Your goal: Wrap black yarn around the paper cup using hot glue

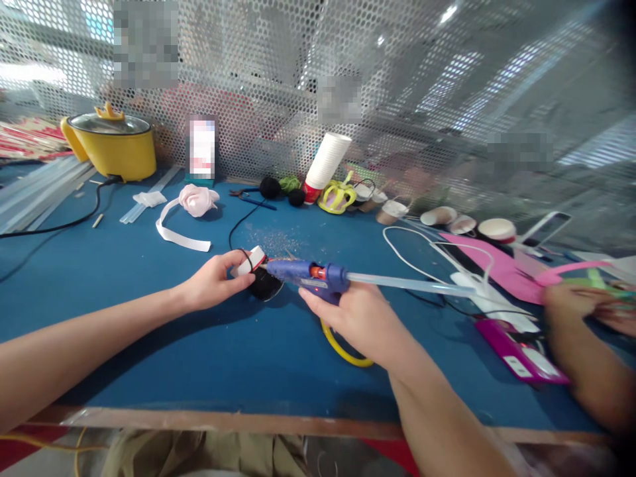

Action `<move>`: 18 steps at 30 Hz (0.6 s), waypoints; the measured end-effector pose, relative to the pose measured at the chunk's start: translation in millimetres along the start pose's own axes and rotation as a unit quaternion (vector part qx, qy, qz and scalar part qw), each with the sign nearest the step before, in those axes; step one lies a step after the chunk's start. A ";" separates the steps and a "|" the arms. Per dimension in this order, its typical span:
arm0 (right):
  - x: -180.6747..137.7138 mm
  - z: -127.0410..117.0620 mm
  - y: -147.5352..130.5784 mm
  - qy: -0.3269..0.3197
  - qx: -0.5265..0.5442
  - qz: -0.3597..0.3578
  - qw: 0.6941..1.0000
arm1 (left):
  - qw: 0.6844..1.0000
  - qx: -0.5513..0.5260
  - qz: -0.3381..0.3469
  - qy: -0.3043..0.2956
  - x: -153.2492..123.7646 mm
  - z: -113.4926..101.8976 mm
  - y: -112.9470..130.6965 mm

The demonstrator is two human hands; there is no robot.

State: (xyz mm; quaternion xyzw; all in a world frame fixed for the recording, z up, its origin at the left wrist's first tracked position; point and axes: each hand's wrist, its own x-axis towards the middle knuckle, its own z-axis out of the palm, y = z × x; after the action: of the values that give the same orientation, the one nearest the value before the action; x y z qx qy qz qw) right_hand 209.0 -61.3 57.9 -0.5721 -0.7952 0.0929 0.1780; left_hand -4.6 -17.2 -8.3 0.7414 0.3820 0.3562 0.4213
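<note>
Near left, left hand: fingers pinching black-and-white object
Near right, right hand: fingers wrapped round blue glue gun
Far left, worktop: yellow pot

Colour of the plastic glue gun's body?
Blue pistol-shaped plastic glue gun, with an orange part showing near its rear; head view shows it best.

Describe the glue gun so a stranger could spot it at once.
Find the blue table. Over its middle, the right hand holds the glue gun, its nozzle pointing toward the left hand. Unlike the blue-handled pliers farther back, it has a long, pale stick jutting from its rear.
</note>
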 end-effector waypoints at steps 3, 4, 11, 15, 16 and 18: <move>0.5 0.2 -1.2 0.001 -0.002 -0.009 1.000 | 1.000 -0.004 -0.001 0.001 -0.2 0.2 0.5; 0.7 0.3 -1.8 0.001 -0.001 -0.011 1.000 | 1.000 -0.005 0.000 0.000 -0.2 0.3 0.5; 1.4 1.2 -2.4 0.009 -0.007 -0.012 1.000 | 1.000 0.001 -0.002 -0.001 -0.6 0.4 -1.0; 1.4 1.7 -0.9 0.007 -0.002 -0.021 1.000 | 1.000 0.001 0.006 0.004 -0.5 0.7 -1.6; 1.3 1.8 -0.7 0.013 0.000 -0.016 1.000 | 1.000 0.002 0.007 0.005 -0.4 0.7 -1.5; 1.0 1.8 -0.9 0.015 0.007 -0.009 1.000 | 1.000 0.001 0.008 0.004 -0.2 0.6 -1.3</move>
State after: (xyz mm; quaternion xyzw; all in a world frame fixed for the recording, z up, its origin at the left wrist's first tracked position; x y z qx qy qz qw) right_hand 207.2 -60.6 56.8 -0.5650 -0.7970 0.0879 0.1947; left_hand -4.5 -17.1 -9.7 0.7435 0.3781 0.3623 0.4158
